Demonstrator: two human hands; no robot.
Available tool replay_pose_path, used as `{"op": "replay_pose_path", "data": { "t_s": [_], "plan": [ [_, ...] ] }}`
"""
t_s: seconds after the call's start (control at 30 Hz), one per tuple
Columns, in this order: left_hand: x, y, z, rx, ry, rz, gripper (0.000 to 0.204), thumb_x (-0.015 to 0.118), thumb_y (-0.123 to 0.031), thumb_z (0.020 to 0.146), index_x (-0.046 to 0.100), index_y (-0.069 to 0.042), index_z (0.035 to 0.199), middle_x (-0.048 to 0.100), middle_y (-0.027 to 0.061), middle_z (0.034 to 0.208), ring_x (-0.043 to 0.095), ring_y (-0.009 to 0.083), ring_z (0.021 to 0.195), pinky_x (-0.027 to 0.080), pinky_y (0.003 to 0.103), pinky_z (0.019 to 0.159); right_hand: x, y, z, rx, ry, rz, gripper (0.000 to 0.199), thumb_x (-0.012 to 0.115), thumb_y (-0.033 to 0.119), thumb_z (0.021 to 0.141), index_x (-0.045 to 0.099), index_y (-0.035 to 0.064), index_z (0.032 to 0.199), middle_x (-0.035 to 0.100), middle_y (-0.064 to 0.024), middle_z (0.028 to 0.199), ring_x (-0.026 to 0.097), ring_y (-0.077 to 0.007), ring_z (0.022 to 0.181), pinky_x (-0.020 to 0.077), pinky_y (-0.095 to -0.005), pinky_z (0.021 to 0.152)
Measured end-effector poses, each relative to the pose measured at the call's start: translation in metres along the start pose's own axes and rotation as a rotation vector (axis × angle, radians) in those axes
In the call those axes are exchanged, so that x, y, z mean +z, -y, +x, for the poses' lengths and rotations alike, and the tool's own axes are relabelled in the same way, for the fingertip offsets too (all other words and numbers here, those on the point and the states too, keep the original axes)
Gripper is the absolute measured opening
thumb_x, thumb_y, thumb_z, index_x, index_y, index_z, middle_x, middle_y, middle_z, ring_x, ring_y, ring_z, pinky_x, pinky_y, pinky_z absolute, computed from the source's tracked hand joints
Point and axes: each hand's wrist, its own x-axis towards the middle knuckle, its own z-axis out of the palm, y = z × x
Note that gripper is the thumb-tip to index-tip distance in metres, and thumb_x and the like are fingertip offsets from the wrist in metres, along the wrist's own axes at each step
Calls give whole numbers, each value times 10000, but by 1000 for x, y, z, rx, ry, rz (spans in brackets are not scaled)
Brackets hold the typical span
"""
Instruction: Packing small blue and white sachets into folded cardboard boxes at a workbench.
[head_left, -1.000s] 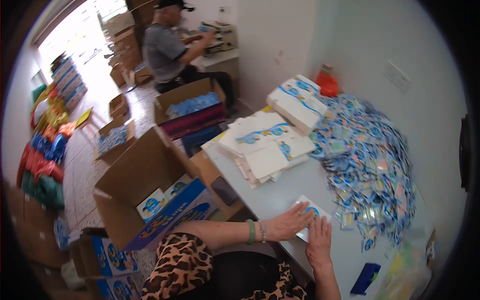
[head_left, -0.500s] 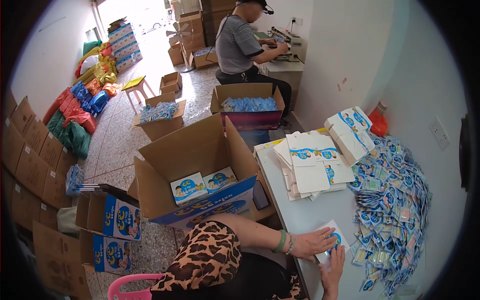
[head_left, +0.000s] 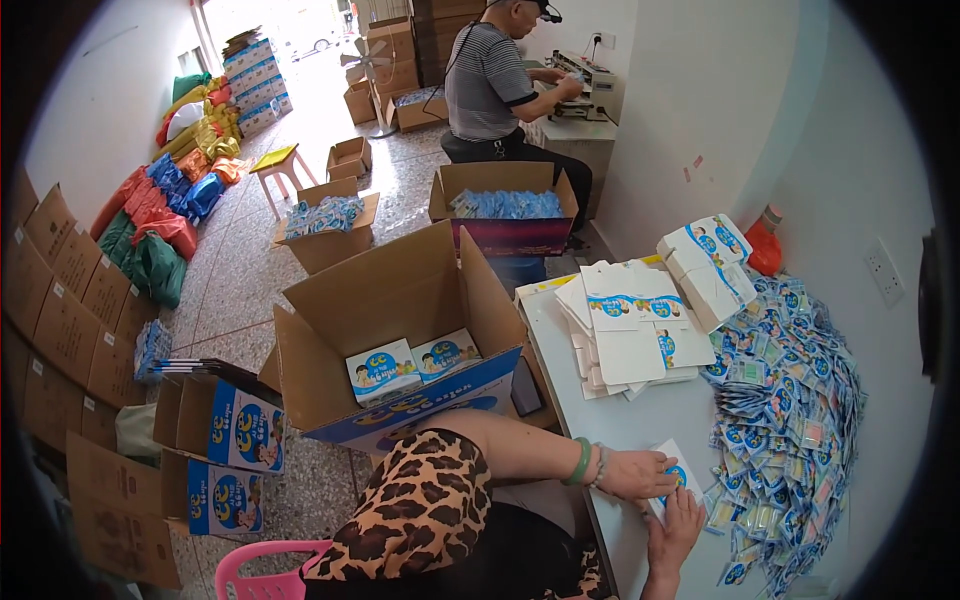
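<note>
A pale counter (head_left: 622,438) stands against the right-hand wall. Directly on it lie an uneven stack of flattened white cartons (head_left: 630,350) toward the far end, a broad heap of small blue packets (head_left: 785,430) along the wall, and one white-and-blue carton (head_left: 680,460) nearer.

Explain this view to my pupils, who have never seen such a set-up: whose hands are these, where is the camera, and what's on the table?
No machine arm here: these are a person's bare hands. The camera, worn on the head, looks down through a wide fisheye lens, so edges bend. The left hand and right hand rest on a white-and-blue carton; their fingers partly cover it. On the white table lie flat cartons and a heap of small packets. Beside it, a large open box holds two smaller boxes. Another person sits farther back.
</note>
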Motion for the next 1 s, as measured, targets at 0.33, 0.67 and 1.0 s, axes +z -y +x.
{"op": "replay_pose_path", "data": {
  "t_s": [0.33, 0.67, 1.0],
  "plan": [
    [3, 10, -12, 30, -427, -261, 310, 629, -183, 746, 579, -59, 1027, 613, 158, 962, 577, 331, 939, 430, 427, 901, 9, 17, 3, 130, -69, 82, 441, 530, 121, 843, 571, 91, 1281, 519, -109, 1352, 412, -351, 1267, 257, -465, 1070],
    [-10, 11, -4, -74, -94, -159, 462, 678, -245, 801, 566, -77, 1217, 560, 92, 1276, 459, 324, 1266, 396, 419, 1009, -2, 20, 1, 359, -45, 415, 420, 638, 114, 831, 601, 124, 1249, 524, -38, 1369, 383, -272, 1331, 216, -507, 1106],
    [-16, -14, 17, -317, 21, -98, 423, 737, -225, 703, 643, -96, 1095, 618, 52, 1158, 507, 305, 1212, 431, 403, 937, -8, 8, -2, 287, -47, 518, 402, 638, 55, 819, 615, 74, 1221, 559, -61, 1330, 417, -299, 1299, 343, -378, 1080]
  ]
}}
